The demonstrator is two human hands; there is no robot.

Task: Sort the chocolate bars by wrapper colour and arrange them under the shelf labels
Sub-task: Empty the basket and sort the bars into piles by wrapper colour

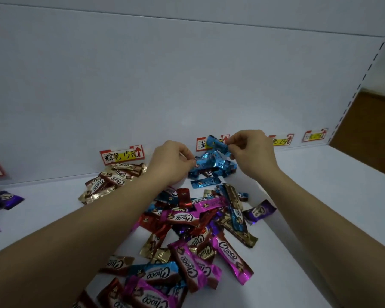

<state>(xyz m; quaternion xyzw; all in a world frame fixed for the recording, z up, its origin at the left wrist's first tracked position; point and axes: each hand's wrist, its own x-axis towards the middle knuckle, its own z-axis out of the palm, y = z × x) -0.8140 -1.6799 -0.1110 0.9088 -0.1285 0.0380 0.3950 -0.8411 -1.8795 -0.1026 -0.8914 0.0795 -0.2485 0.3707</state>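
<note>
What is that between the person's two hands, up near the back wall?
In the head view, a heap of blue bars lies between the left hand, pinching its edge, and the right hand, which pinches one raised blue bar.

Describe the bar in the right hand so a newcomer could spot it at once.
At the foot of the white back wall sits a heap of blue bars, right of the brown-and-gold heap. The blue bar above that heap is pinched at one end by the right hand. Unlike its neighbours, it is lifted off the shelf, covering part of a label.
</note>
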